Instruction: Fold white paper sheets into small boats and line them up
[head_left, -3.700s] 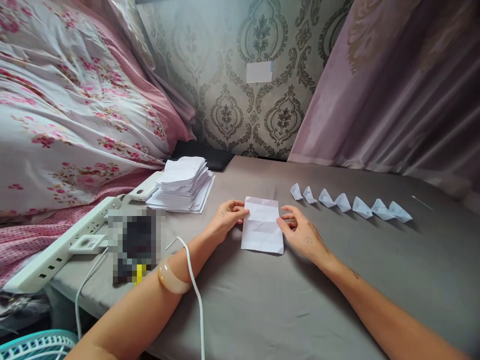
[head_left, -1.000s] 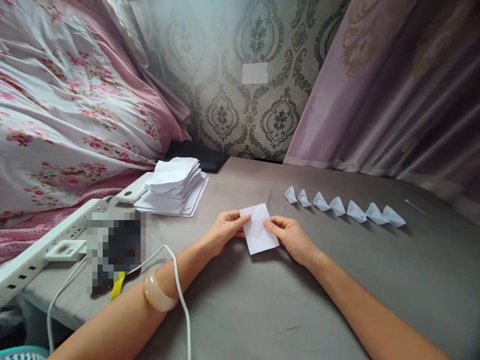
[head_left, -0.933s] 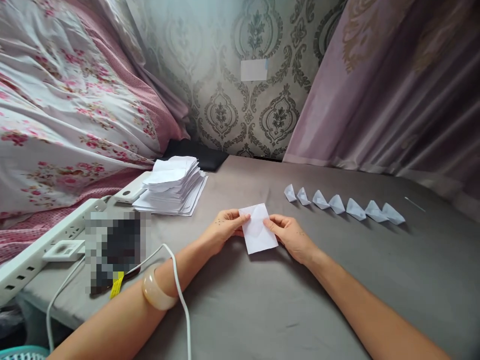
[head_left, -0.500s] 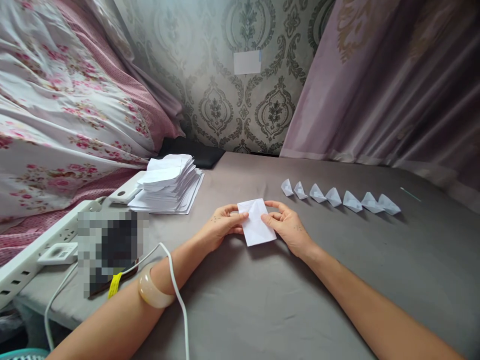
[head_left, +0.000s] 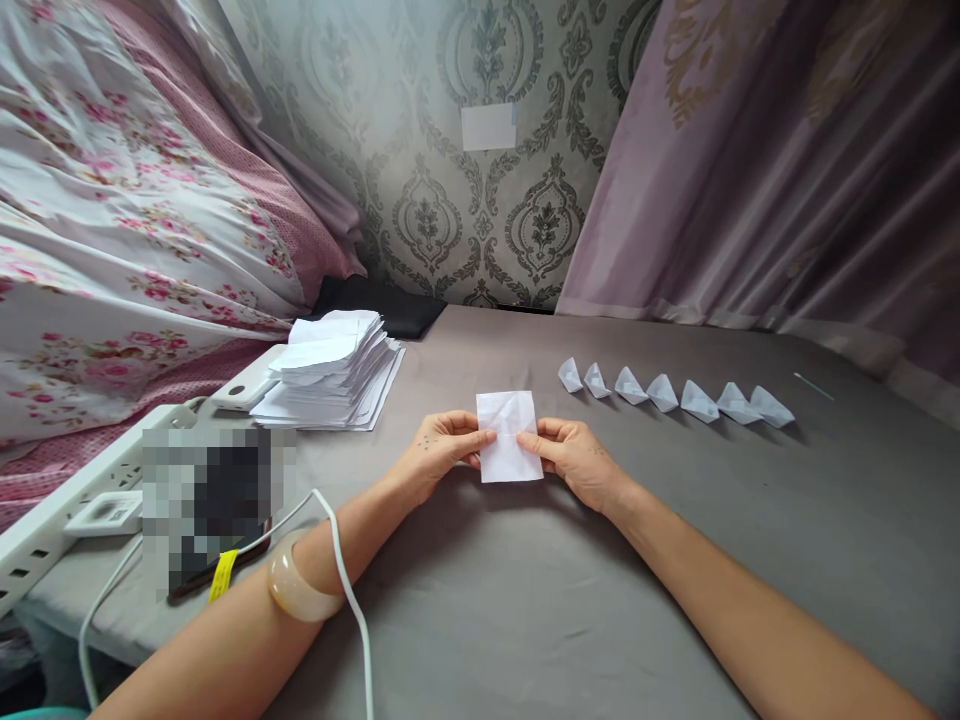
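A small rectangle of folded white paper (head_left: 508,462) is held up just above the grey cloth, its creases faintly showing. My left hand (head_left: 448,447) pinches its left edge, thumb on the front and fingers behind. On the opposite edge, my right hand (head_left: 570,455) grips it the same way, with the thumb lying across the front. The fingers behind the paper are partly hidden. To the right of my hands, several folded paper boats (head_left: 699,402) stand in a slanting row.
A tall stack of white paper (head_left: 322,375) lies at the back left beside a white power strip (head_left: 90,490). A pixelated dark object (head_left: 229,510) sits nearer. A white cable (head_left: 346,570) crosses my left forearm. A thin stick (head_left: 814,386) lies far right on the grey cloth (head_left: 480,620).
The folded paper has turned from tilted to nearly upright between my hands. My right hand has shifted slightly lower on its edge. The whole view has moved a little.
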